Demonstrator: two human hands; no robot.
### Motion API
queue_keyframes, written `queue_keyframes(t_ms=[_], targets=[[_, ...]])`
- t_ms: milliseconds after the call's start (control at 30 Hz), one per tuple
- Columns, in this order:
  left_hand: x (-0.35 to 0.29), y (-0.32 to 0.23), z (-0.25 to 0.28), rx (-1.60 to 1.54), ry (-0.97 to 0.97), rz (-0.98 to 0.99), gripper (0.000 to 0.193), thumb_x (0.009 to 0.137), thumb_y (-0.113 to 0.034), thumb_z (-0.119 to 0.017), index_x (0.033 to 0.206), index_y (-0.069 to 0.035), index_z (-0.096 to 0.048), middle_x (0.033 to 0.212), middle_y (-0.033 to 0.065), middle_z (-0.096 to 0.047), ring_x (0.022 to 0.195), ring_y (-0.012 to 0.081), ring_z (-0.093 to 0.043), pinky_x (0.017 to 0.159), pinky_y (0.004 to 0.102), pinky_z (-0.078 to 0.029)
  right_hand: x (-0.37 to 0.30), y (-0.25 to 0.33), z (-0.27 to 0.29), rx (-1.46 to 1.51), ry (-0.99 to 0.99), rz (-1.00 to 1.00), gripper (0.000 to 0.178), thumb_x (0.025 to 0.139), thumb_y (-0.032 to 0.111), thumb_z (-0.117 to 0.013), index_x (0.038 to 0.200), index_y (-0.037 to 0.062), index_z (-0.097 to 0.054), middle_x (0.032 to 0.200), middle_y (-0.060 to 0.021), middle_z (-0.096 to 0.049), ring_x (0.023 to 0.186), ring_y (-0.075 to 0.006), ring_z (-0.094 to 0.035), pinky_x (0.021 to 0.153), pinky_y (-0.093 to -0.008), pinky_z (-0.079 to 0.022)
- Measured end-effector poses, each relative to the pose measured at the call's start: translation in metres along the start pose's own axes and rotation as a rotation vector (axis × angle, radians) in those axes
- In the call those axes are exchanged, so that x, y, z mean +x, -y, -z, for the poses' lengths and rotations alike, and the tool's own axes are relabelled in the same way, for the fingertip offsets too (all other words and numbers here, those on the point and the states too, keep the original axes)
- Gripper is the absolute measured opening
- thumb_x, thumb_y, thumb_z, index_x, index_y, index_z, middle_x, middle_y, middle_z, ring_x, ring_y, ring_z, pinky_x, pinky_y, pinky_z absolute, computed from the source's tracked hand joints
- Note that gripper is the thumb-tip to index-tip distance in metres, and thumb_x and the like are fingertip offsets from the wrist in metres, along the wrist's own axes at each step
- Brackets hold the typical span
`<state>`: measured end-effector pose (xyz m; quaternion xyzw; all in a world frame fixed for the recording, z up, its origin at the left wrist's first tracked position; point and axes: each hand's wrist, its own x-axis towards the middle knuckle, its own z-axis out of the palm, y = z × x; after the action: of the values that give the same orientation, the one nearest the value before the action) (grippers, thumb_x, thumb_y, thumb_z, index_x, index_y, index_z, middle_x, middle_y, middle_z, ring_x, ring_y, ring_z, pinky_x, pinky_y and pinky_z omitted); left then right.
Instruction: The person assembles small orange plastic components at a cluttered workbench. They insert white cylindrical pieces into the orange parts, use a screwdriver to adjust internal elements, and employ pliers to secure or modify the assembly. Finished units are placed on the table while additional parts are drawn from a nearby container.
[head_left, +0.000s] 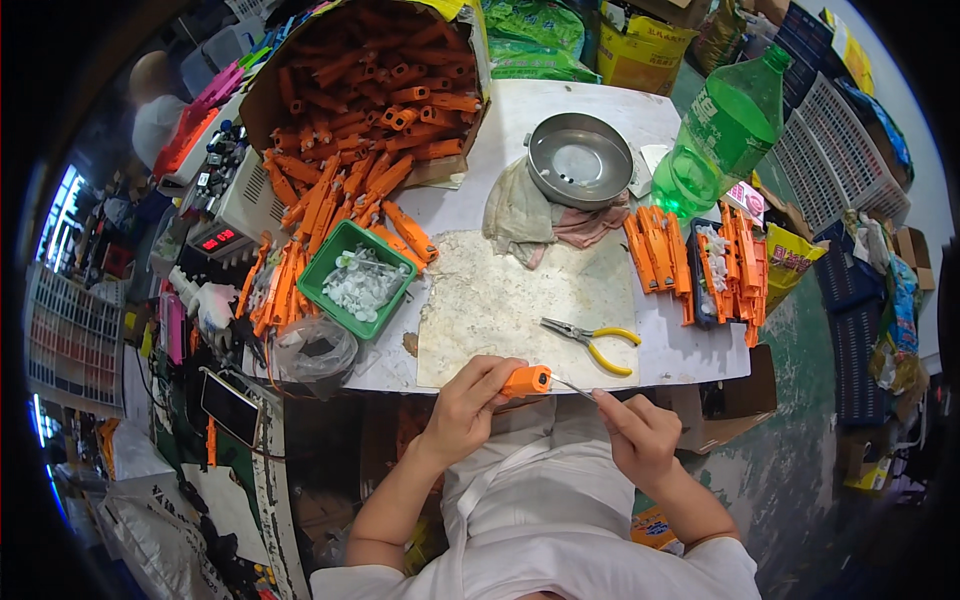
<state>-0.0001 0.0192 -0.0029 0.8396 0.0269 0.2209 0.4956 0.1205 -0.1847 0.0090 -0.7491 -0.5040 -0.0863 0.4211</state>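
The left hand (466, 410) is squeezed around an orange piece (524, 381), up in front of the person's lap, by the 6 o'clock edge of the white worktop (390, 365). The right hand (642, 440) pinches a thin metal stick (574, 387) between thumb and finger. The stick points at the dark hole in the end of the orange piece; I cannot tell if its tip goes inside. Call the orange piece the middle of a clock. At 2 o'clock, pliers (583, 336) with yellow handles lie on a dirty pale mat (455, 320). At 10 o'clock is a green tub (331, 309) full of see-through bits (364, 285). At 11 o'clock, lots of orange parts (375, 110) spill from a big box (259, 95). Just past 12 o'clock, a round metal bowl (600, 168) sits on a rag (512, 215). At 1 o'clock stands a big green bottle (728, 125).
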Motion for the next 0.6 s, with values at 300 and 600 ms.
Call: queue_keyframes(t_ms=[300, 600], targets=[[-0.006, 0.005, 0.0, 0.001, -0.041, 0.031, 0.042, 0.079, 0.011, -0.048, 0.119, -0.001, -0.054, 0.102, 0.0137, -0.053, 0.087, 0.0253, -0.057, 0.076, 0.0279, -0.046, 0.004, -0.005, 0.006, 0.653, 0.14, -0.571, 0.019, 0.082, 0.007, -0.065, 0.1, 0.0042, -0.069, 0.059, -0.0045, -0.052, 0.047, -0.0065, -0.041, 0.043, -0.0228, -0.032], [-0.002, 0.002, -0.006, -0.111, -0.033, 0.084, 0.03, 0.093, -0.012, -0.048, 0.119, 0.001, -0.053, 0.103, 0.012, -0.054, 0.088, 0.0202, -0.053, 0.077, 0.0258, -0.043, 0.011, 0.005, 0.012, 0.059, 0.1, -0.033, 0.033, 0.072, 0.002, -0.071, 0.104, 0.0082, -0.068, 0.06, -0.0037, -0.051, 0.046, -0.0131, -0.048, 0.043, -0.0251, -0.038]])
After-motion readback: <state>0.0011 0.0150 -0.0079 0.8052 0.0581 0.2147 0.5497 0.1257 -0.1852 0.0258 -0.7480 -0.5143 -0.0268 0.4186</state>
